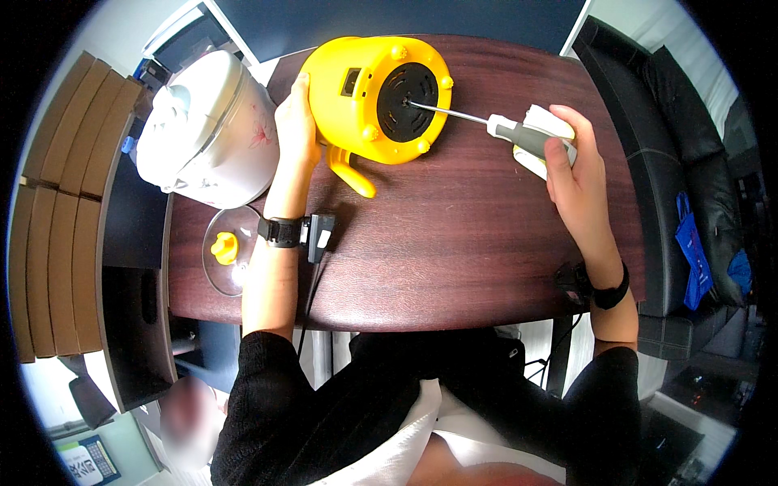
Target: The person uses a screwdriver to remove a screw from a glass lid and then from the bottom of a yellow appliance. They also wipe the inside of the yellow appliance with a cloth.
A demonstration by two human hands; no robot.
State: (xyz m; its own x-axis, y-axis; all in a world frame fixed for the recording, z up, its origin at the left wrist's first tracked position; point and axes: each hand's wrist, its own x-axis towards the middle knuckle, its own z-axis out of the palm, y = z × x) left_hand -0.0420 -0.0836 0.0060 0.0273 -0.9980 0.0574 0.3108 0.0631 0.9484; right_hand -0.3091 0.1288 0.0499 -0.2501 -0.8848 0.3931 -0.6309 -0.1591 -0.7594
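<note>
head view: yellow electric pot (356, 121) is tipped at the far side of the desk (454, 235), left of middle, black vented base plate (393, 121) turned up. left hand (298, 121) is part-curled, holding the pot's side; far fingers hidden, can't tell how far they wrap. right hand (579, 166) is closed round the grey-and-white grip of a screwdriver (523, 136), tip at the plate's center. white piece beside the grip, unclear what. pot looks stiff, light to middling, glossy so likely slippery, prone to roll; best hold is a broad palm on the wall or the yellow handle (352, 176). plate vents look thin, go easy. white flower-print cooker (207, 138) and glass lid (212, 279) with yellow knob (224, 248), likely fragile, sit left.
</note>
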